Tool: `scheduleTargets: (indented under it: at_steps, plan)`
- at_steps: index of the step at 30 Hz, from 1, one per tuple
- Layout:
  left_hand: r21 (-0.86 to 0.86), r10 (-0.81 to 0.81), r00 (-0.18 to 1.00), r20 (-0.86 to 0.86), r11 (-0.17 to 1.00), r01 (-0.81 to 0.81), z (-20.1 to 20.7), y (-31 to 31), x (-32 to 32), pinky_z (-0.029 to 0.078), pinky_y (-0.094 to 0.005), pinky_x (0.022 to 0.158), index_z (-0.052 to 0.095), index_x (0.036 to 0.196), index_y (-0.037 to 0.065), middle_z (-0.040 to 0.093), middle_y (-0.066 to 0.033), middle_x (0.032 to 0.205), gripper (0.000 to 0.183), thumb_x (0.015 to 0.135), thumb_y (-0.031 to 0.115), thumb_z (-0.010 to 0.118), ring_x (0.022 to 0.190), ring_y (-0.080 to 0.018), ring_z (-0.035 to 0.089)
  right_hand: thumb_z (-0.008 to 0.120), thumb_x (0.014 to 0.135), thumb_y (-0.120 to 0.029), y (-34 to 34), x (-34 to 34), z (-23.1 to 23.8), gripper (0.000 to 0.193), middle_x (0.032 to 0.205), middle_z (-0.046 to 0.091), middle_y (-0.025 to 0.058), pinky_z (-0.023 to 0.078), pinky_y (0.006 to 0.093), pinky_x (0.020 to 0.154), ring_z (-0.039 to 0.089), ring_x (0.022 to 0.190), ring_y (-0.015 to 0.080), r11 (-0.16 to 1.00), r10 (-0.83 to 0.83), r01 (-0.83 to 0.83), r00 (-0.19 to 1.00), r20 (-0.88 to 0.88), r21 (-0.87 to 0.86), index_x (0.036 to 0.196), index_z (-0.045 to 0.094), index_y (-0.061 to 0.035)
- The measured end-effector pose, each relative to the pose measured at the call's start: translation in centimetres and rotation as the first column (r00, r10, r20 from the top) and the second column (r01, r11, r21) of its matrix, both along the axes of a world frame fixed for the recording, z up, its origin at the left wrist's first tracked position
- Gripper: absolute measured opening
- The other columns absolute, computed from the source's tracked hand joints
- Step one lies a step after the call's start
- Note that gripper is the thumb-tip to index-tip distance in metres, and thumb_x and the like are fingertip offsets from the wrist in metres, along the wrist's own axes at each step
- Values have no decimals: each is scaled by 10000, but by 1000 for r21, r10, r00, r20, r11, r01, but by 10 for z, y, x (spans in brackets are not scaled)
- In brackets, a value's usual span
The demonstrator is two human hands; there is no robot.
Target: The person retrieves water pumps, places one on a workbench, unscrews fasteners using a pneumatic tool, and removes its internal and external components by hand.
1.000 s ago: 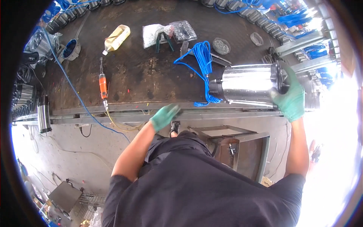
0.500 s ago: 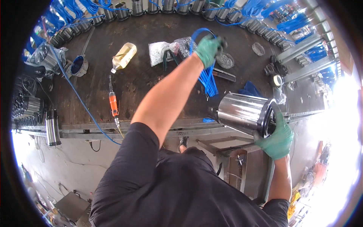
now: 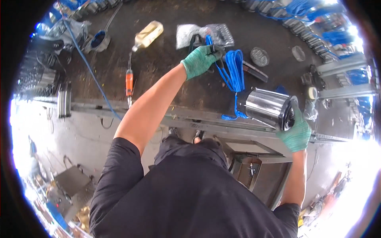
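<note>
My right hand (image 3: 295, 130), in a green glove, grips the dark end of a shiny metal cylinder (image 3: 265, 104), which lies on its side at the bench's front edge. Farther left, my left hand (image 3: 198, 62), also gloved, is closed around a dark end of a blue cable (image 3: 209, 40). The fingers hide part of that end. Beside this hand, a folded bundle of blue cable (image 3: 235, 71) rests on the bench. One strand of it runs down to the bench edge by the cylinder.
On the dark bench (image 3: 166, 87) are an orange air screwdriver (image 3: 129, 82), a bottle of yellowish liquid (image 3: 149, 33), clear plastic bags (image 3: 187, 35), a dish of small parts (image 3: 259, 56) and a tape roll (image 3: 312, 93). Several metal cylinders line the bench's far edge.
My left hand has moved left and nearer to me, and the blue bundle now lies folded to its right. My right hand keeps its grip on the cylinder. The view has shifted.
</note>
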State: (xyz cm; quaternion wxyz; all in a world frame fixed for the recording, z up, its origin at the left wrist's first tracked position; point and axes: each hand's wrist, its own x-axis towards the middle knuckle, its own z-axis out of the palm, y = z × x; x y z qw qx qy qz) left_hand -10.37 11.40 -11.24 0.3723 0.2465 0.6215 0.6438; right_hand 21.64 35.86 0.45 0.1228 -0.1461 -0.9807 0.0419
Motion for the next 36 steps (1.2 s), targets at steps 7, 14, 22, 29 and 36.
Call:
scheduleTargets:
  at_steps: [7, 14, 22, 29, 36]
  plan:
    - [-65, 137, 977, -165, 987, -149, 4, -67, 19, 557, -252, 708, 669, 1253, 60, 677, 24, 926, 254, 1055, 201, 595, 795, -76, 642, 841, 607, -152, 11, -33, -3, 919, 1180, 709, 195, 605, 414, 819, 728, 965, 357, 968, 223, -206, 968, 113, -142, 1468, 522, -131]
    - [143, 179, 749, -638, 983, -113, 47, 2, -3, 556, -350, 676, 653, 1103, 21, 678, -46, 853, 187, 1061, 168, 546, 754, -173, 668, 867, 641, -218, 69, -7, -54, 927, 1088, 741, 176, 599, 382, 844, 741, 895, 302, 955, 44, -29, 998, 46, -296, 1486, 491, -156]
    - [-20, 143, 661, -737, 972, -233, 66, 138, -22, 552, -362, 871, 663, 1187, 70, 711, -109, 1076, 226, 1007, 177, 579, 960, -215, 694, 833, 850, -251, 167, 34, -211, 832, 1317, 588, 76, 467, 300, 1024, 570, 1180, 176, 604, -348, -43, 884, -312, -796, 1519, 412, 11]
    - [89, 430, 712, -555, 882, -463, -2, 162, 11, 516, -411, 993, 606, 1241, -16, 686, -212, 1229, 412, 981, 303, 631, 1149, -331, 665, 670, 937, -289, 224, 51, -286, 736, 1410, 536, 145, 418, 367, 1083, 541, 1239, 250, 559, -371, 59, 910, -186, -827, 1534, 387, 34]
    - [-368, -232, 918, -321, 924, 105, -75, -24, 144, 538, -430, 964, 646, 1307, 63, 727, -173, 1177, 424, 999, 350, 602, 1072, -345, 694, 682, 959, -446, 217, 49, -259, 769, 1456, 515, 111, 424, 379, 1090, 520, 1282, 246, 303, -485, 352, 857, 174, -886, 1539, 407, -23]
